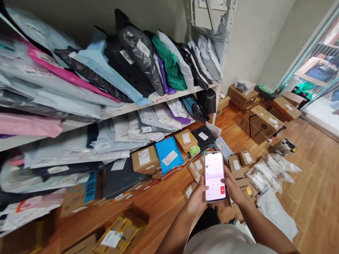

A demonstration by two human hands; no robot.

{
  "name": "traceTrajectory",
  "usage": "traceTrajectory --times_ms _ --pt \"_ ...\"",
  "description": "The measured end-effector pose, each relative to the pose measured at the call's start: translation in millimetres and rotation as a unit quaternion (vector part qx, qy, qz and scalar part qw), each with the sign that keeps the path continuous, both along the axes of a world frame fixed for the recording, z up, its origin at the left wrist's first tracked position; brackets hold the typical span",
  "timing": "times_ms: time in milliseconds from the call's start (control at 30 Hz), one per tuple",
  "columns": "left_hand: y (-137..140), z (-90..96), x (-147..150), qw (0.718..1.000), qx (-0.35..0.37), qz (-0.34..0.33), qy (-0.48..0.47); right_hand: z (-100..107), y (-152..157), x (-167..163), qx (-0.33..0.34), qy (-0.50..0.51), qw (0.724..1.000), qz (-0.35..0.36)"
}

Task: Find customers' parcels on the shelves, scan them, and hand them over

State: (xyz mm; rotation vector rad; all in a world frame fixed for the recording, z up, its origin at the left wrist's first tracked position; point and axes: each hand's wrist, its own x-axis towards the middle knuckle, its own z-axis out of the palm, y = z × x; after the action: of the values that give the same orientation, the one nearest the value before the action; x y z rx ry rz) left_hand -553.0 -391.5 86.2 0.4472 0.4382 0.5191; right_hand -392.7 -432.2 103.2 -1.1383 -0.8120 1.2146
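A smartphone (214, 176) with a lit pink-and-white keypad screen is held upright in front of me by both hands. My left hand (197, 199) wraps its left edge and back. My right hand (233, 188) grips the right edge, thumb resting near the screen's right side. Below the phone, small cardboard parcels (235, 165) and clear plastic bags (265, 173) lie on the wooden floor.
White shelves (127, 107) on the left are packed with labelled poly mailers. A blue mailer (168, 155) and brown boxes (145, 159) lean at the shelf foot. Larger cartons (261, 123) stand by the far wall and glass door (315, 70). A yellow-taped box (119, 233) lies near me.
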Motion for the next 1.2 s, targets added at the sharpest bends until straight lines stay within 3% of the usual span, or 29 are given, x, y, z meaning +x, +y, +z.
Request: traceTrajectory --times_ms 133,300,500,633,800,933,1033,1200 --pt "-32.5 0.3 -10.8 0.998 0.035 -0.013 0.049 -0.7 -42.7 -12.5 -0.001 0.022 1.000 0.011" --pt "-62.4 -1.3 -35.9 0.997 0.032 -0.065 0.010 5.4 -90.4 -38.4 0.016 0.030 0.999 -0.017" --pt "-64.6 12.4 -69.8 0.983 0.052 -0.174 -0.016 9.2 -117.3 -82.0 0.040 0.036 0.990 -0.133" --pt "-66.1 15.0 -95.2 0.971 0.085 -0.223 0.019 6.3 -131.2 -120.3 0.028 0.068 0.977 -0.201" --pt "-74.8 19.3 -131.4 0.953 0.109 -0.266 0.096 -0.6 -148.0 -166.8 0.023 0.104 0.966 -0.238" --pt "-79.0 24.7 -152.8 0.951 0.087 -0.296 0.034 -4.1 -156.7 -191.6 0.032 0.121 0.962 -0.242" --pt "-80.3 13.5 -159.6 0.947 0.078 -0.311 0.014 -5.9 -163.2 -200.9 0.042 0.124 0.958 -0.254" --pt "-81.4 -26.8 -156.0 0.942 0.037 -0.334 -0.017 -9.0 -179.8 -205.1 0.046 0.143 0.954 -0.258"
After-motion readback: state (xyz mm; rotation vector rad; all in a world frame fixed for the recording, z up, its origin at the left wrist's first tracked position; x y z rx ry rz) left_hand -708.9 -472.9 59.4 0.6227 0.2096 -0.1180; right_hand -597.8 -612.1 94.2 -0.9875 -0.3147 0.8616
